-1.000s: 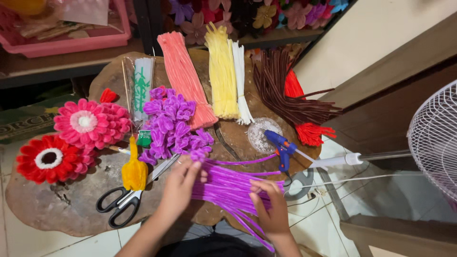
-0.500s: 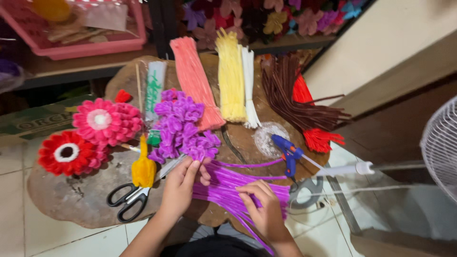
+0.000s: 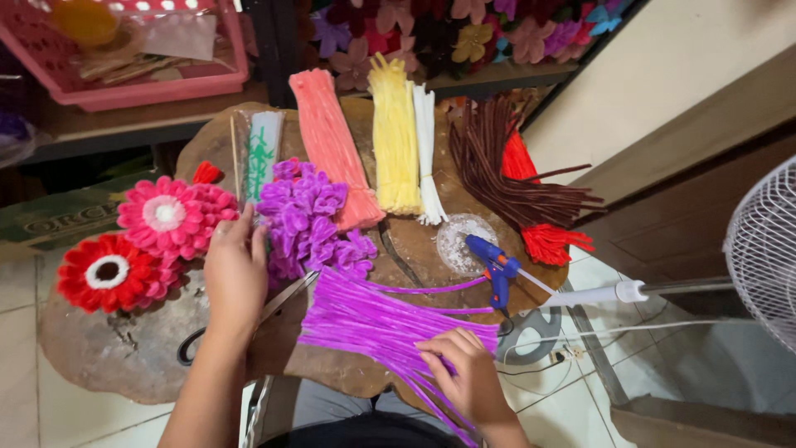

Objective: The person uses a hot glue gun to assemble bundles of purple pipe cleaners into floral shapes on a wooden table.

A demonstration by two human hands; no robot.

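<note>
Resting flat across the near end of the purple pipe cleaners (image 3: 373, 319), the right hand (image 3: 468, 373) has its fingers (image 3: 448, 342) curled down onto the strands, pinching a few of them against the wooden slab table (image 3: 108, 348). The bundle fans out from under those fingertips toward the upper left, with loose strands trailing past the wrist toward the lower edge of view. One stray strand arcs away toward the blue glue gun (image 3: 496, 270), which lies just beside the bundle's far right corner.

The left hand (image 3: 235, 278) lies palm down over the scissors (image 3: 249, 319), fingers (image 3: 245, 228) extended and loosely spread, grasping nothing that can be made out. Its fingertips reach between the pink pipe-cleaner flower (image 3: 166, 217) and the cluster of purple pipe-cleaner petals (image 3: 311, 220). The scissor blades emerge from beneath the palm and point at the purple bundle; one dark handle loop shows below the wrist (the rest is hidden under the hand).

Further items on the slab: a red flower (image 3: 106, 272) left of the pink one, and standing in a row at the far side, salmon pipe cleaners (image 3: 332, 145), yellow pipe cleaners (image 3: 394, 137), white pipe cleaners (image 3: 424, 153) and brown pipe cleaners (image 3: 514, 187) lying over red ones. A pink basket (image 3: 149, 87) sits on the shelf beyond. A white fan (image 3: 767, 249) stands at the right.
</note>
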